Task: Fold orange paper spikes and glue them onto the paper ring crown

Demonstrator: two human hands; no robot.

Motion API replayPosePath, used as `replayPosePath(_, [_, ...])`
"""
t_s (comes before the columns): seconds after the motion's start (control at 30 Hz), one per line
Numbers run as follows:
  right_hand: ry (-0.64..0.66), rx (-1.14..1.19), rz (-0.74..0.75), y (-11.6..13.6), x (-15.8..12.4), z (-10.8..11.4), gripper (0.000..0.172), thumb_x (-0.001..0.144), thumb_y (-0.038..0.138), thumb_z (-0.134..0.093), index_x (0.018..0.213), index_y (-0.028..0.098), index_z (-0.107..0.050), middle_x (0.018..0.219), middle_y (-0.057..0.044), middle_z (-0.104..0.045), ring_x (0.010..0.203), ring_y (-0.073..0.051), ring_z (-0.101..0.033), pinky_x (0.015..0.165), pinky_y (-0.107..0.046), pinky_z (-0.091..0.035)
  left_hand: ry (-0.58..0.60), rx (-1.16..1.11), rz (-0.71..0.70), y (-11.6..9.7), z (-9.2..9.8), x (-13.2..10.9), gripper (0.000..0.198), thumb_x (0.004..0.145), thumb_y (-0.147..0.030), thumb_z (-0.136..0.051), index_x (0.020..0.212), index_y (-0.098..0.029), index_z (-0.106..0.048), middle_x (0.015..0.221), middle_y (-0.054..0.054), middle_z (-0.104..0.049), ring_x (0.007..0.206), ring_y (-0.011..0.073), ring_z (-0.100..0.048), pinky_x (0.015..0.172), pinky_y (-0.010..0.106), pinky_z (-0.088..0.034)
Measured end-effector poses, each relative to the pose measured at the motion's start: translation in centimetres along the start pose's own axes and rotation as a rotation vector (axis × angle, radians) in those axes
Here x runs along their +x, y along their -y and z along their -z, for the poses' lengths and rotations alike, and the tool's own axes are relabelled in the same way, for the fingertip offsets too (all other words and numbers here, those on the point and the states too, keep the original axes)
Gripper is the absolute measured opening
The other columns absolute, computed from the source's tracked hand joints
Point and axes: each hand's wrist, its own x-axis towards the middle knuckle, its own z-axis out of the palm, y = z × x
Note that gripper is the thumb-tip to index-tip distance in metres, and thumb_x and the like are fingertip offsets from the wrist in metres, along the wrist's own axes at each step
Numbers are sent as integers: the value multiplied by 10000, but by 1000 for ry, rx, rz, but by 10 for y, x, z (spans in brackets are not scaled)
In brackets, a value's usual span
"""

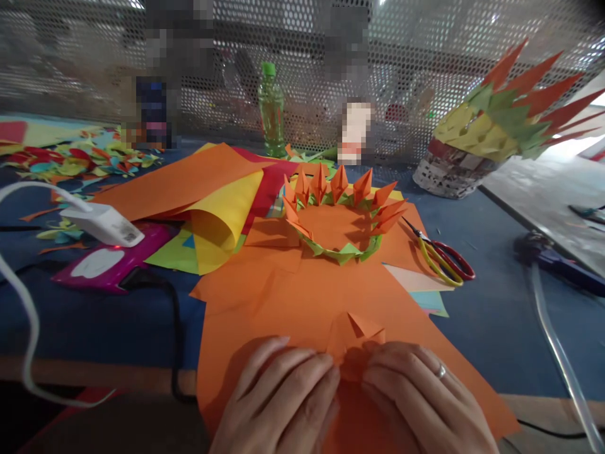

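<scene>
Both my hands rest at the near table edge on an orange sheet [283, 302]. My left hand [278, 403] and my right hand [420, 397] press their fingertips together on a small folded orange paper piece [354, 337], whose pointed flap sticks up beyond the fingers. The fingers are bent and pinched on the fold. A ring shows on my right hand. Farther back on the same sheet sits a paper crown ring [340, 217] of orange spikes with a green base.
Scissors [442, 255] with red and yellow handles lie right of the crown. Orange, yellow and red sheets [212, 195] pile at left, beside a white charger [101, 224] on a pink device. A green bottle [271, 110], a spiked paper basket [491, 132] and a mesh screen stand behind.
</scene>
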Motion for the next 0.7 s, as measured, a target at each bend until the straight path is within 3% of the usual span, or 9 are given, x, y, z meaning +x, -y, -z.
replayPosePath(0.1, [-27, 13, -28, -1, -1, -1, 169, 1016, 153, -529, 936, 192, -673, 860, -20, -719, 848, -143, -671, 798, -250, -541, -24, -8, -19, 0, -4, -6, 242, 1023, -135, -553, 1152, -176, -754, 1169, 12, -785, 1094, 153, -701, 1226, 391, -315])
replayPosePath(0.17, [33, 19, -14, -2, -2, -1, 69, 975, 170, -616, 980, 185, -684, 899, -27, -723, 881, -152, -672, 819, -257, -548, -29, -18, -37, 2, -5, -8, 257, 1032, -128, -534, 1160, -178, -751, 1198, 9, -778, 1124, 158, -694, 1236, 414, -302])
replayPosePath(0.23, [87, 3, 21, -2, -1, 0, 130, 928, 203, -699, 1056, 182, -696, 948, -29, -732, 923, -162, -678, 838, -264, -552, -31, -20, -49, 4, -4, -8, 260, 1041, -128, -522, 1154, -172, -751, 1200, 5, -778, 1134, 156, -689, 1244, 424, -292])
replayPosePath(0.37, [69, -28, -47, 0, -1, 1, 103, 977, 189, -626, 1019, 225, -713, 942, -5, -736, 958, -165, -672, 837, -278, -535, -25, 4, -52, 7, -5, -8, 238, 1031, -155, -566, 1188, -186, -742, 1182, -19, -784, 1120, 146, -686, 1260, 434, -268])
replayPosePath(0.53, [61, -12, -15, 1, -2, -1, 84, 950, 147, -641, 975, 203, -698, 893, -14, -723, 880, -167, -660, 790, -287, -531, -42, 41, -39, 6, -8, -9, 234, 1028, -192, -588, 1203, -214, -742, 1157, -45, -789, 1100, 130, -677, 1274, 417, -237])
replayPosePath(0.7, [32, -44, -38, 1, 1, -4, 46, 925, 156, -681, 943, 197, -688, 853, -18, -709, 836, -164, -658, 760, -287, -527, -52, 30, -17, 6, -11, -4, 238, 1046, -232, -546, 1131, -198, -767, 1134, -23, -791, 1072, 158, -678, 1239, 426, -294])
